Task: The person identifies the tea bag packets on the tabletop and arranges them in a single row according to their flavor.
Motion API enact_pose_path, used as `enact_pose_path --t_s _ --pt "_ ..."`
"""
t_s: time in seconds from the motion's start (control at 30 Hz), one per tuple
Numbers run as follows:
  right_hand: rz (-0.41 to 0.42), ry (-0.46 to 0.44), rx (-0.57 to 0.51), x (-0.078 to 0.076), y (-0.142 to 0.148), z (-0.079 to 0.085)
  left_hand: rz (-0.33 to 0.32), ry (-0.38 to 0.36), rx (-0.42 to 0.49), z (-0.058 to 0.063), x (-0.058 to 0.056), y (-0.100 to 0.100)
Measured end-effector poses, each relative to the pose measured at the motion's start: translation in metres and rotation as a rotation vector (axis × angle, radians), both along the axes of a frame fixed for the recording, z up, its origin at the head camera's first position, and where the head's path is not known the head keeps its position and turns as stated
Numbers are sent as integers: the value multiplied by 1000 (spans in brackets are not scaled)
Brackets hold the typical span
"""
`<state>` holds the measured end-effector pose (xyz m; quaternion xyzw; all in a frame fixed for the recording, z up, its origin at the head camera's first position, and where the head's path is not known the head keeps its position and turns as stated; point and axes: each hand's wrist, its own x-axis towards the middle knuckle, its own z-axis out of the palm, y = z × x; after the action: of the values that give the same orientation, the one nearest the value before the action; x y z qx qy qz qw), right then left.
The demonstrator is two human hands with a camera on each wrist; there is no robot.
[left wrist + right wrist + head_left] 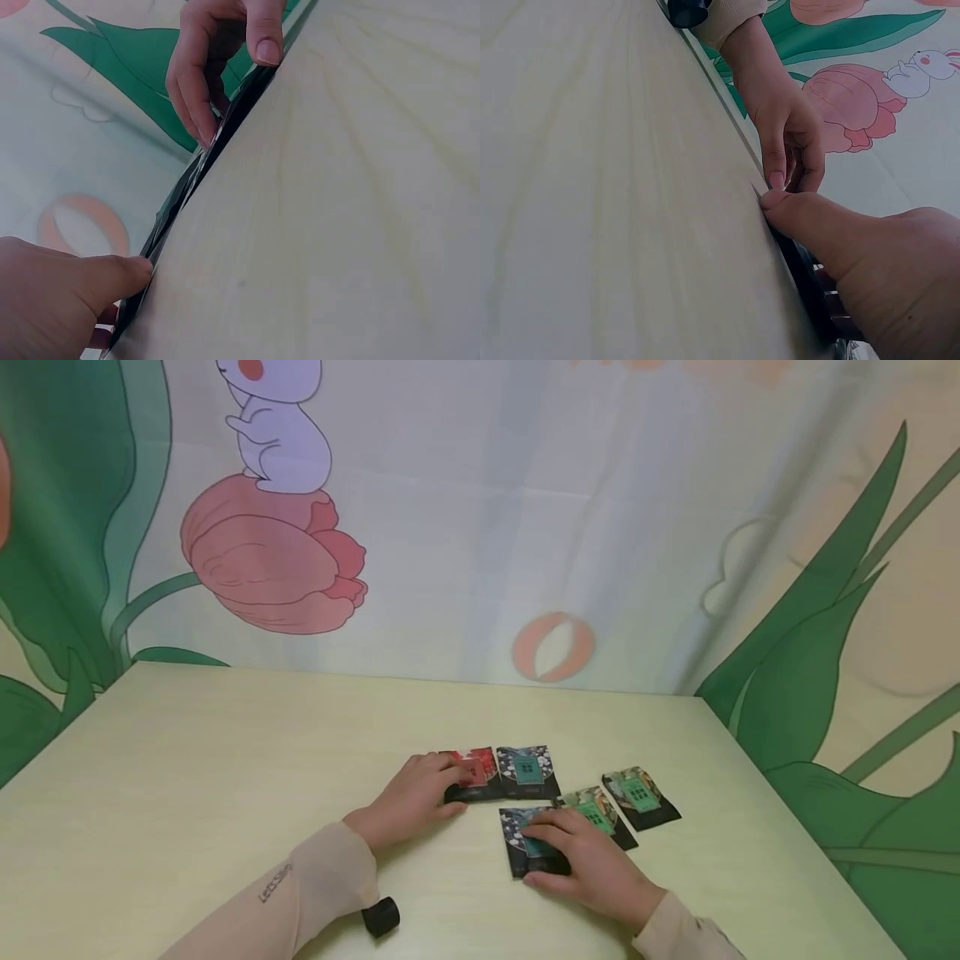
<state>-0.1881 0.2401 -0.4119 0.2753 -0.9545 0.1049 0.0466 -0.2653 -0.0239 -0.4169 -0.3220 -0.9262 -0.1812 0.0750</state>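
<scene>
Small flat sachets with dark lower parts lie in a loose group on the table. My left hand [422,793] holds the red sachet [486,768] at its left side, thumb at the near edge. Right beside that one lies a blue floral sachet [527,770]. My right hand [588,860] grips a second blue floral sachet [517,842], its fingers over the top and thumb by the near edge; they cover much of it. A green-labelled sachet [596,810] lies partly behind the right hand. In the left wrist view, the right hand's fingers [196,90] look bent.
Another green-labelled sachet [640,797] lies tilted at the far right of the group. The pale wooden table [225,752] ends at a printed curtain [450,527] behind. A black cylinder [381,917] sits by the left cuff.
</scene>
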Motion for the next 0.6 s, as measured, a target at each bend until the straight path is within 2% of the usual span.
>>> enact_pose_path --t_s 0.6 --pt "-6 11 -7 0 0 -1 -6 5 -33 6 2 -3"
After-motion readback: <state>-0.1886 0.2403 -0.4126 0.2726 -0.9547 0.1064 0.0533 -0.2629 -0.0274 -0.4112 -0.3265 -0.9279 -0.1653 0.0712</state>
